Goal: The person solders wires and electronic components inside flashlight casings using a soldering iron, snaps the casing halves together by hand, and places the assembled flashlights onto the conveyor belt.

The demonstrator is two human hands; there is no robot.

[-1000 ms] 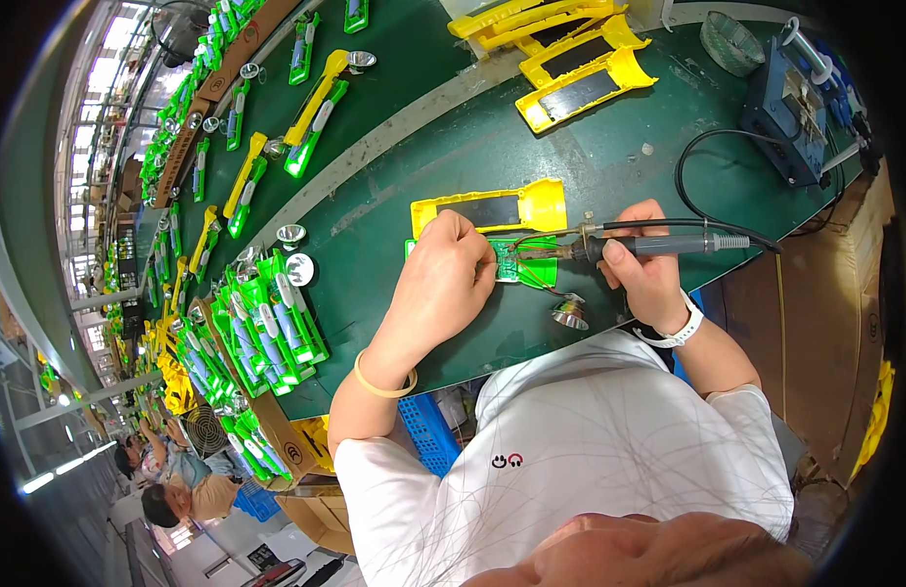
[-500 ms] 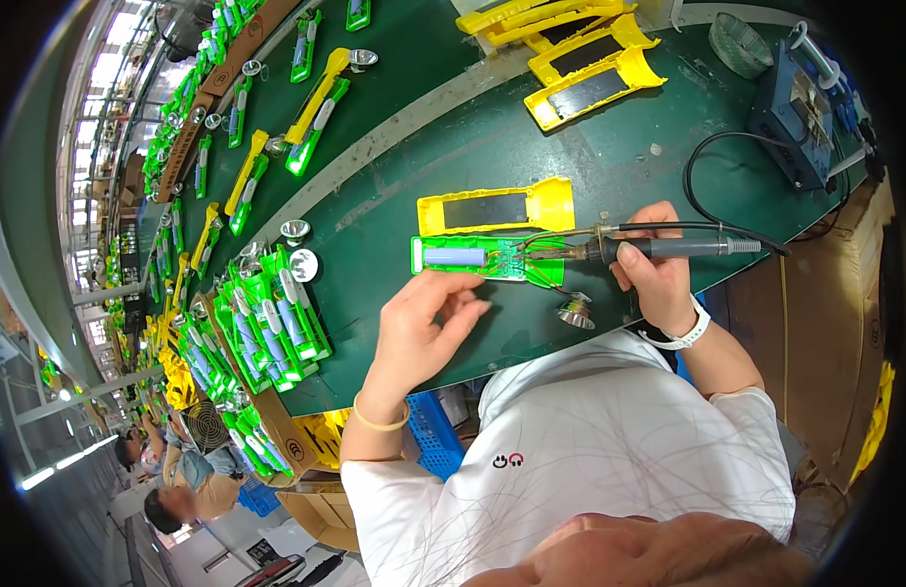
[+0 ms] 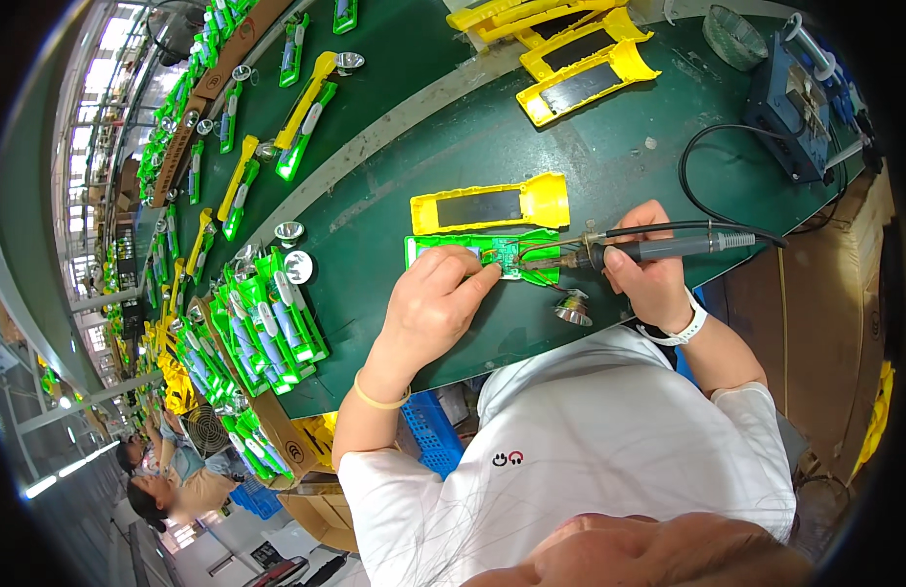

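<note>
A green flashlight housing half (image 3: 414, 247) lies on the bench with a small green circuit board (image 3: 508, 256) and thin wires inside. My left hand (image 3: 431, 305) reaches over its left part and covers most of the battery. Its thumb and fingertips are pinched together at the board's left edge; what they hold is hidden. In my right hand (image 3: 653, 279) is a soldering iron (image 3: 673, 247), its tip pointing left onto the board. A solder wire guide tube runs along the iron. Just below the housing sits a silver reflector cup (image 3: 573, 308), wired to it.
Behind the housing lies a yellow shell (image 3: 489, 203) with a dark panel; more yellow shells (image 3: 590, 83) are stacked farther back. A blue soldering station (image 3: 795, 112) stands far right, its black cable (image 3: 689, 161) looping to the iron. Many green housings (image 3: 262, 318) pile up at left.
My left hand has moved right and away from me, from open fingers below the battery to a pinch at the board. The iron's tip stays over the board.
</note>
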